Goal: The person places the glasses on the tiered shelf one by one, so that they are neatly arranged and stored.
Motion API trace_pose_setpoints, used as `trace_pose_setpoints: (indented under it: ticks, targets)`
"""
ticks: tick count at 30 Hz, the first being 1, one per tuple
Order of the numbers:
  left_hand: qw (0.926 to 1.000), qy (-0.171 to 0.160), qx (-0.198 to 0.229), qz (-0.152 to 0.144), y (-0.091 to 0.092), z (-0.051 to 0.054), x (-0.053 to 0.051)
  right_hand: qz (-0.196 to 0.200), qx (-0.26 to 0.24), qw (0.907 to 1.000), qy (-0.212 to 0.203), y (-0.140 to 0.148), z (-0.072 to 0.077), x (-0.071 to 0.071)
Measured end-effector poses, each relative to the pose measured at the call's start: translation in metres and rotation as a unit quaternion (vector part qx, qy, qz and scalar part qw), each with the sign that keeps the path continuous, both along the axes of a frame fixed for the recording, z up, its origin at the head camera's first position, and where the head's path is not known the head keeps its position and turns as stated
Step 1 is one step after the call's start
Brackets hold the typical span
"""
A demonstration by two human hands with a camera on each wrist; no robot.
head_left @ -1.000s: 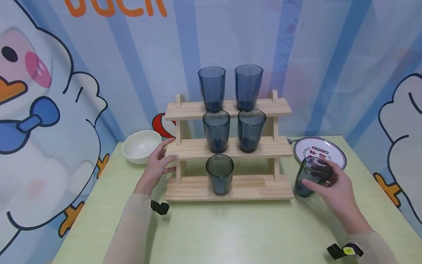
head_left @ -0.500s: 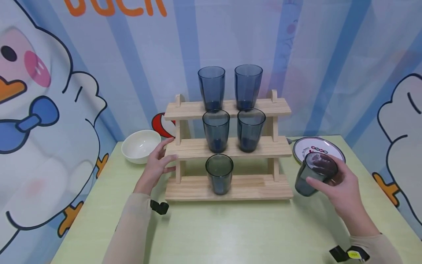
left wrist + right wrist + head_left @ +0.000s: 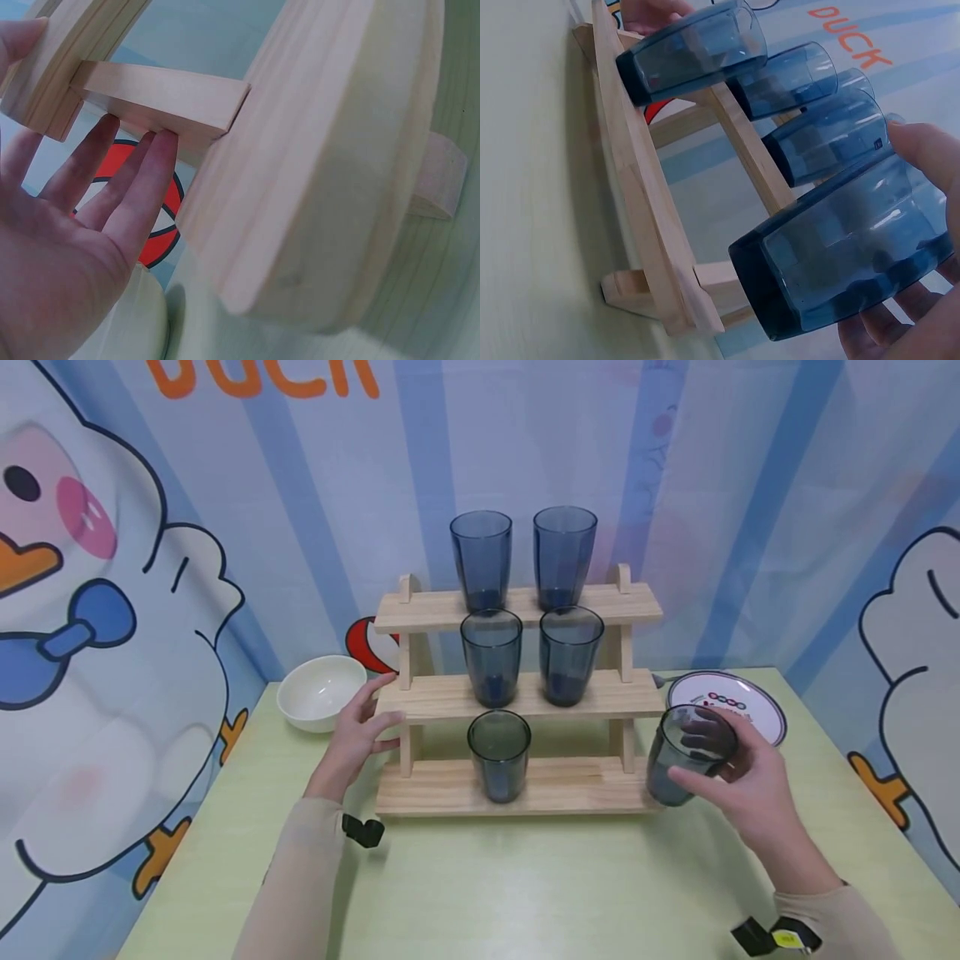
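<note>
A three-tier wooden rack (image 3: 442, 789) stands mid-table. Its middle board's left end is held by my left hand (image 3: 356, 739); the left wrist view shows the thumb on that board (image 3: 56, 82) and fingertips against the upright (image 3: 165, 97). My right hand (image 3: 757, 793) grips a dark, see-through drinking glass (image 3: 663, 768), slightly tilted, at the bottom board's right end. I cannot tell whether its base touches the board. One similar glass (image 3: 500, 768) stands on the bottom board, two on the middle one, including a glass (image 3: 570, 652), and two on top, including a glass (image 3: 482, 556).
A white bowl (image 3: 318, 693) sits left of the rack. To its right, behind the held glass, lies a white plate with a dark rim and red print (image 3: 753, 706). The pale green table (image 3: 525, 885) extends in front, and a printed curtain (image 3: 330, 510) hangs behind.
My right hand first drew the glass slightly right and tilted it more. Now it has moved left, over the bottom board's right end, and is more upright. My left hand has stayed put.
</note>
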State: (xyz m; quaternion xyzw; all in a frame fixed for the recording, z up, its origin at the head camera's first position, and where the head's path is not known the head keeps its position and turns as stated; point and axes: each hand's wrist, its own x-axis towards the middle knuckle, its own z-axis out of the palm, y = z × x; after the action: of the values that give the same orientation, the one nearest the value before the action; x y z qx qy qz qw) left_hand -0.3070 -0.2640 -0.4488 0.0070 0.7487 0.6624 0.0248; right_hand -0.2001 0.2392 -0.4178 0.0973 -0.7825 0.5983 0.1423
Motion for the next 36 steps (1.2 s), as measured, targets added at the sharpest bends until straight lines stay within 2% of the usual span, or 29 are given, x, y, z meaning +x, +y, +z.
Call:
trace_pose_setpoints:
  ticks: [13, 26, 36]
  targets:
    - [1.0000, 0.008, 0.003, -0.003, 0.000, -0.001, 0.001, 0.035, 0.025, 0.9991, -0.006, -0.031, 0.000, -0.006]
    - [1.0000, 0.002, -0.003, 0.001, 0.000, 0.000, 0.001, 0.084, 0.003, 0.9964, -0.002, -0.057, -0.009, -0.018]
    - [1.0000, 0.006, -0.001, -0.003, 0.000, -0.001, 0.001, 0.102, -0.007, 0.9946, -0.017, -0.074, -0.013, -0.024]
